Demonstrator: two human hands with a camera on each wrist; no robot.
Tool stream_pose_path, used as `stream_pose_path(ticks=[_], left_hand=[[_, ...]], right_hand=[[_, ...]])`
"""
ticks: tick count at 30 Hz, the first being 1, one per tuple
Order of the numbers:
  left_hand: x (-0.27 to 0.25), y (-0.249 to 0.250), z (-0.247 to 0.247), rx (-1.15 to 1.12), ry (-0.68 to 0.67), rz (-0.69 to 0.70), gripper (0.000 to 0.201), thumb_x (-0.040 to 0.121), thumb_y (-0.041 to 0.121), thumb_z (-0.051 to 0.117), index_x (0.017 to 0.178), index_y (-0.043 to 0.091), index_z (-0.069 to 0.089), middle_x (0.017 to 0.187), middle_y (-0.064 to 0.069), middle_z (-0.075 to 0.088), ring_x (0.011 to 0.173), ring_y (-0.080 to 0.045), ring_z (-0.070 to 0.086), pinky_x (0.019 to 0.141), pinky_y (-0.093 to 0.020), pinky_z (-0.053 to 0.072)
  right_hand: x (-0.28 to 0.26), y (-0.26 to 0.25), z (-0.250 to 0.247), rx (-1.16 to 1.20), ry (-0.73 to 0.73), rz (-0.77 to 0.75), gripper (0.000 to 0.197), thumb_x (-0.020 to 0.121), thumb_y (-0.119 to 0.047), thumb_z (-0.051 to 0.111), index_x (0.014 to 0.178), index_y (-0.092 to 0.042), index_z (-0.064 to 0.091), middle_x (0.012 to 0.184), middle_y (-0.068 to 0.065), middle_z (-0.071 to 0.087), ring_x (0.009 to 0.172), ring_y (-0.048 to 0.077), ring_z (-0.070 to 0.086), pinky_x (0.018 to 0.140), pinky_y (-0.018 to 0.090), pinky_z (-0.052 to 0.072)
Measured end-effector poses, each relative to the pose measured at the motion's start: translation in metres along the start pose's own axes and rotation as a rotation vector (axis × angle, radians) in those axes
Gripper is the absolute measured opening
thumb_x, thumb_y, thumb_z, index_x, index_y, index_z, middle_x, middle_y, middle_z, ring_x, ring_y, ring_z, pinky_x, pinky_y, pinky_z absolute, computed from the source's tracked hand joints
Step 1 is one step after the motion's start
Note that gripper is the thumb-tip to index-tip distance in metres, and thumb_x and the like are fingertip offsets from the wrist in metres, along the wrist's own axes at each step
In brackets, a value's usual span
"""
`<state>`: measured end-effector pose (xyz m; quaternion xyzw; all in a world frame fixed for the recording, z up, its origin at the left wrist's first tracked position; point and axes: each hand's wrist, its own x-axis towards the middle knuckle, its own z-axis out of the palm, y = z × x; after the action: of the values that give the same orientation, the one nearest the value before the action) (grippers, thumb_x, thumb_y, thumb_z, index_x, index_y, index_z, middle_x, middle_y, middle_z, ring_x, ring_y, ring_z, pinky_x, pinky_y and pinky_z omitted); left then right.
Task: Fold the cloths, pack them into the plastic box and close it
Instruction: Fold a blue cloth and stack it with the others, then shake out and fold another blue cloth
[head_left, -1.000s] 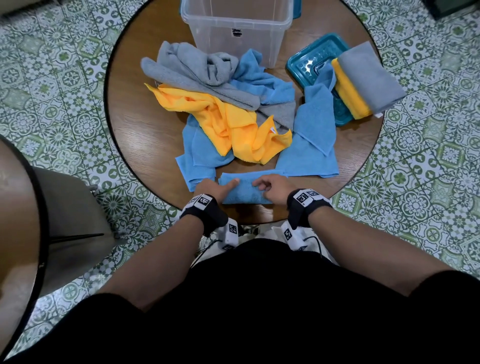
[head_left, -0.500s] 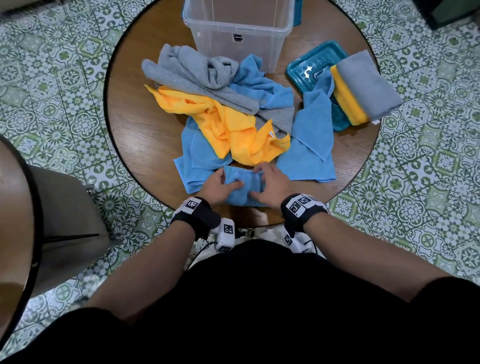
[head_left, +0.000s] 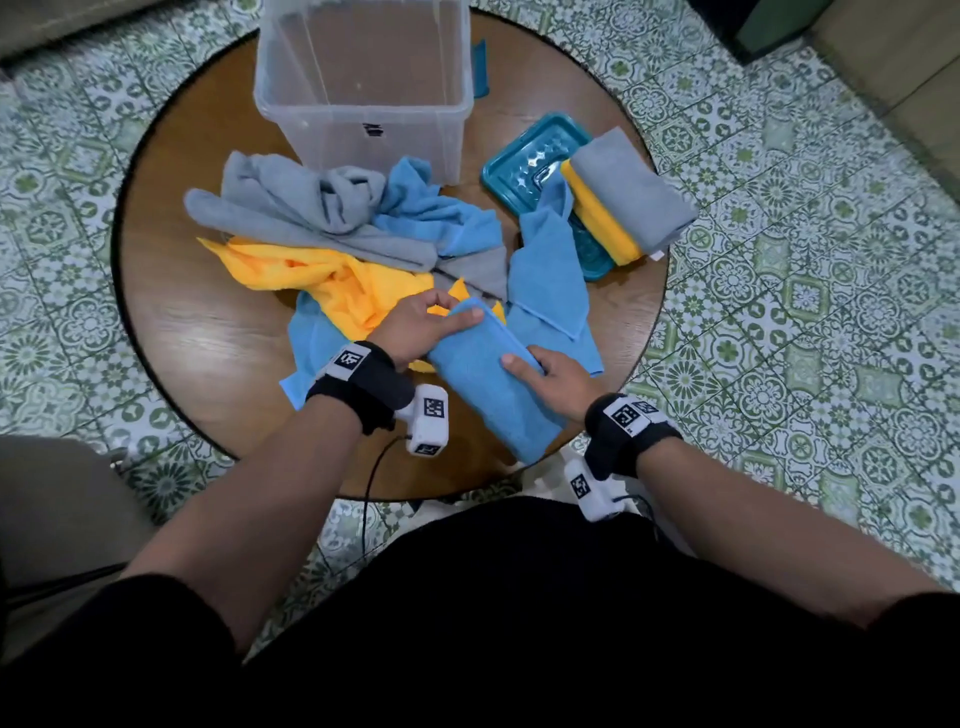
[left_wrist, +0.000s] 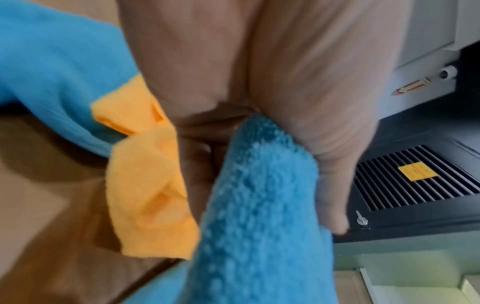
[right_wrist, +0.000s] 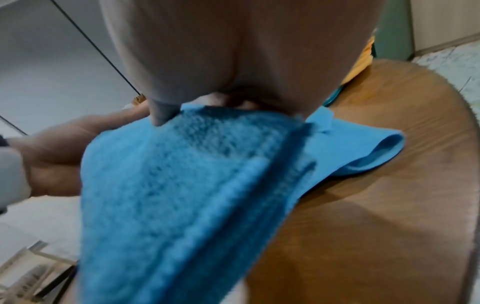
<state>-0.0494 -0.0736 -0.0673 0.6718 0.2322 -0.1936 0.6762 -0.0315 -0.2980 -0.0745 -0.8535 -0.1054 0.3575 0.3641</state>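
We see a blue cloth (head_left: 488, 379), orange cloth (head_left: 332, 275), grey cloth (head_left: 291, 202), teal lid (head_left: 524, 166), clear box (head_left: 363, 119) (colourless), brown table (head_left: 208, 338), green-patterned floor (head_left: 805, 312)

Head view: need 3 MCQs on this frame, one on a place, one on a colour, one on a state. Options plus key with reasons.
1. Where does the folded grey and yellow stack lie?
A. inside the clear box
B. on the teal lid
C. on the floor

2. What colour is the folded cloth that both hands hold?
A. grey
B. yellow
C. blue

3. What is the state of the clear plastic box?
A. open, no cloth inside
B. lidded
C. open, packed with cloths

Key:
1 B: the stack rests across the teal lid at the table's right.
2 C: the left hand grips its far end and the right hand pinches its side, and both wrist views show blue pile.
3 A: the lid lies apart on the table and only the box's bare walls and floor show.
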Motion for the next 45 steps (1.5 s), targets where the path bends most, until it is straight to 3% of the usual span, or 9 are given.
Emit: stream_pose_path(ticks=[5, 11, 15, 20, 23, 28, 33, 38, 45], left_hand=[[0.050, 0.027, 0.045, -0.134, 0.064, -0.025, 0.034, 0.083, 0.033, 0.078, 0.104, 0.012, 0.061, 0.100, -0.008, 0.071, 0.081, -0.016, 0.068, 0.057, -0.022, 0.052], [0.103, 0.051, 0.134, -0.201, -0.015, -0.042, 0.048, 0.087, -0.003, 0.069, 0.125, 0.011, 0.044, 0.096, -0.008, 0.061, 0.076, -0.015, 0.061, 0.069, -0.031, 0.054], [0.132, 0.046, 0.187, -0.086, -0.147, -0.155, 0.065, 0.090, -0.013, 0.054, 0.145, 0.002, 0.024, 0.125, -0.023, 0.055, 0.093, -0.027, 0.055, 0.050, -0.029, 0.046], [0.153, 0.024, 0.210, 0.127, -0.073, -0.219, 0.066, 0.084, 0.002, 0.072, 0.141, 0.006, 0.039, 0.140, -0.021, 0.051, 0.123, -0.031, 0.055, 0.102, -0.045, 0.048], [0.156, 0.015, 0.200, 0.376, -0.056, -0.199, 0.055, 0.083, 0.022, 0.076, 0.131, 0.010, 0.052, 0.124, -0.008, 0.062, 0.111, -0.021, 0.061, 0.101, -0.037, 0.048], [0.148, -0.001, 0.175, 0.665, 0.016, -0.115, 0.043, 0.083, 0.054, 0.068, 0.107, 0.018, 0.065, 0.093, 0.006, 0.064, 0.091, -0.015, 0.062, 0.078, -0.027, 0.047], [0.142, -0.010, 0.167, 0.840, 0.019, -0.037, 0.037, 0.077, 0.069, 0.064, 0.084, 0.032, 0.061, 0.081, 0.012, 0.064, 0.085, -0.013, 0.063, 0.077, -0.033, 0.050], [0.137, -0.012, 0.173, 0.833, 0.059, 0.056, 0.055, 0.067, 0.083, 0.054, 0.084, 0.031, 0.058, 0.084, 0.009, 0.062, 0.085, -0.014, 0.059, 0.077, -0.038, 0.052], [0.122, -0.003, 0.135, 1.069, 0.511, 0.252, 0.042, 0.083, 0.048, 0.064, 0.113, 0.019, 0.057, 0.122, -0.008, 0.050, 0.117, -0.034, 0.044, 0.095, -0.046, 0.038]], right_hand=[[0.003, 0.034, -0.041, 0.130, 0.129, 0.080, 0.041, 0.096, -0.053, 0.051, 0.105, -0.016, 0.065, 0.104, 0.006, 0.071, 0.094, 0.022, 0.067, 0.088, 0.040, 0.053], [0.023, 0.097, -0.087, 0.320, 0.257, 0.277, 0.043, 0.090, -0.062, 0.048, 0.116, -0.028, 0.055, 0.119, 0.005, 0.067, 0.105, 0.026, 0.066, 0.098, 0.047, 0.050], [0.037, 0.128, -0.106, 0.385, 0.261, 0.488, 0.046, 0.089, -0.053, 0.049, 0.120, -0.020, 0.054, 0.114, 0.004, 0.062, 0.102, 0.021, 0.059, 0.100, 0.043, 0.048], [0.056, 0.143, -0.108, 0.837, 0.282, 0.639, 0.034, 0.093, -0.028, 0.051, 0.115, -0.002, 0.058, 0.106, 0.016, 0.068, 0.086, 0.029, 0.065, 0.081, 0.045, 0.056], [0.059, 0.121, -0.118, 1.073, 0.348, 0.666, 0.016, 0.100, -0.009, 0.043, 0.099, -0.002, 0.058, 0.080, 0.008, 0.068, 0.069, 0.022, 0.064, 0.066, 0.034, 0.055], [0.071, 0.109, -0.135, 0.667, 0.154, 0.700, 0.030, 0.097, -0.034, 0.041, 0.082, -0.013, 0.055, 0.087, 0.016, 0.066, 0.073, 0.030, 0.063, 0.071, 0.042, 0.057], [0.071, 0.116, -0.162, 0.214, -0.006, 0.704, 0.053, 0.094, -0.052, 0.044, 0.081, -0.002, 0.057, 0.060, 0.014, 0.060, 0.039, 0.024, 0.054, 0.045, 0.024, 0.045], [0.073, 0.110, -0.172, -0.127, -0.026, 0.403, 0.053, 0.096, -0.049, 0.048, 0.059, -0.010, 0.052, 0.051, 0.012, 0.056, 0.047, 0.022, 0.059, 0.051, 0.027, 0.042], [0.076, 0.104, -0.152, -0.233, -0.125, 0.171, 0.040, 0.077, -0.033, 0.080, 0.108, -0.021, 0.057, 0.087, -0.004, 0.058, 0.080, 0.019, 0.061, 0.067, 0.026, 0.044]])
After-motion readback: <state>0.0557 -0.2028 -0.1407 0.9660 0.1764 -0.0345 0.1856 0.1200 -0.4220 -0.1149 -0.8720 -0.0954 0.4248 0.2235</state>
